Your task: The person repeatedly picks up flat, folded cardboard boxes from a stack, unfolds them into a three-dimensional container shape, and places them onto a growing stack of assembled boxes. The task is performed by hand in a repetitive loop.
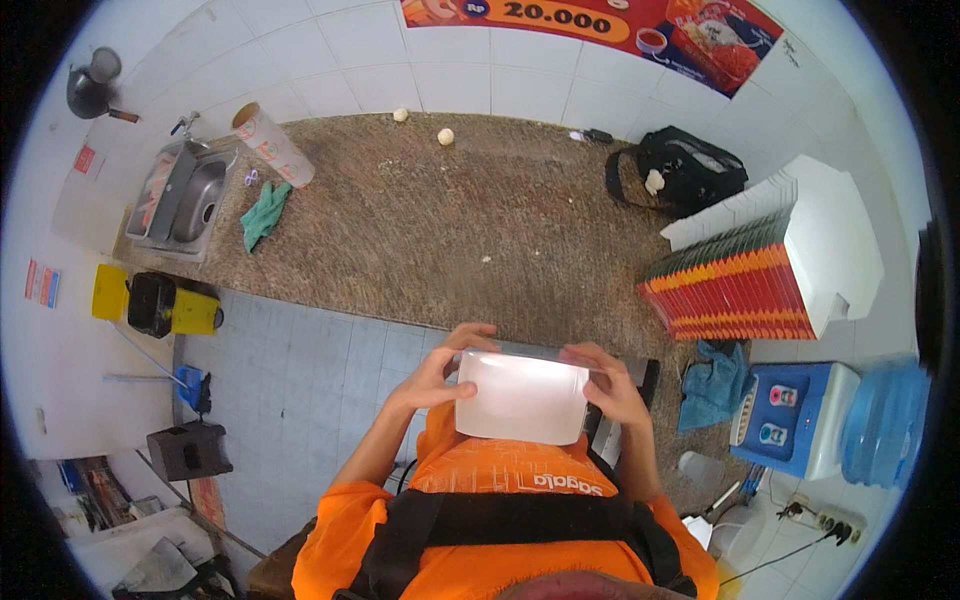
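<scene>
Between my two hands is a white paper food box [522, 402], held in front of my chest beside the counter's front edge, its pale inside facing up. My left hand [447, 373] grips the box's left side, thumb over the near wall and fingers behind the far edge. On the right side, my right hand [610, 387] has its fingers curled at the far corner and its thumb by the side wall. The box's underside is hidden. A tall nested stack of red, orange and white cartons [735, 290] stands on the counter to the right.
The brown stone counter [480, 215] carries a cardboard tube [273, 145], a green cloth [265, 215] and a black bag [690, 170]. A steel sink [200, 200] is at the left. A blue cloth [712, 385] and a blue water dispenser [797, 420] are at the right.
</scene>
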Demonstrator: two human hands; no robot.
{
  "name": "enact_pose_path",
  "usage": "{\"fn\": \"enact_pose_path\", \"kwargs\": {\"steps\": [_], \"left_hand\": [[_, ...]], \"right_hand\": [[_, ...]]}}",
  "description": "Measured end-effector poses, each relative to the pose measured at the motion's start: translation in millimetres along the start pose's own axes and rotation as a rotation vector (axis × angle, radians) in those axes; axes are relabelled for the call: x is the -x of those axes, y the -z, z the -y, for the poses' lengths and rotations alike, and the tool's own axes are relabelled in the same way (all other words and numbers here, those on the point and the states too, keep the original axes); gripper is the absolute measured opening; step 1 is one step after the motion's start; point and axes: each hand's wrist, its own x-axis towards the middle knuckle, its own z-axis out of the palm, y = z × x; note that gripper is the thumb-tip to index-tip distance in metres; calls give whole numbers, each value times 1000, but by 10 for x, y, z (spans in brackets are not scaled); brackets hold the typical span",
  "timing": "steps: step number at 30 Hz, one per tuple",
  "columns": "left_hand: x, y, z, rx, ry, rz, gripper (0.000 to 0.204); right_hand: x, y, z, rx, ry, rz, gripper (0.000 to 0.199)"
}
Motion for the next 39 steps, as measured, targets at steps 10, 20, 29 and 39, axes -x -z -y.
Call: {"fn": "enact_pose_path", "kwargs": {"steps": [10, 20, 29, 39], "left_hand": [[118, -338, 91, 470, 576, -439, 70], [-129, -148, 88, 298, 251, -92, 101], [-2418, -952, -1603, 549, -78, 468, 83], [-4388, -1935, -1467, -1000, -1070, 415, 31]], "right_hand": [[130, -347, 11, -196, -425, -374, 45], [743, 169, 980, 678, -71, -450, 50], [723, 654, 1995, 1660, 390, -695, 20], [914, 2403, 1950, 1562, 148, -918, 24]]}}
